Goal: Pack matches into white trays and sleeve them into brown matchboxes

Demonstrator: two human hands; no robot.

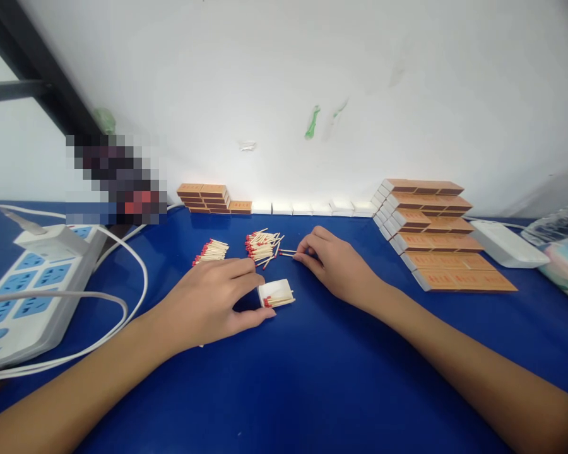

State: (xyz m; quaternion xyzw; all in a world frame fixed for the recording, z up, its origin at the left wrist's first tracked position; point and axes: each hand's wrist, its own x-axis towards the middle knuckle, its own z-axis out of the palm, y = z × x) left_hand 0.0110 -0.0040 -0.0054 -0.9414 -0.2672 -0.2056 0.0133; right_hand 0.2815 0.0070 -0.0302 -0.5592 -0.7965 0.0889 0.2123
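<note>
A small white matchbox tray lies open on the blue table, with a few red-tipped matches in it. My left hand holds the tray's left end between thumb and fingers. My right hand rests just behind and to the right, fingers pinched on a few matches at the edge of a loose pile of matches. A second, neater bunch of matches lies to the left of that pile.
Orange matchbox sleeves are stacked at the back left and in stepped rows at the right. White trays line the wall. A power strip with cables sits at left, a white adapter at right.
</note>
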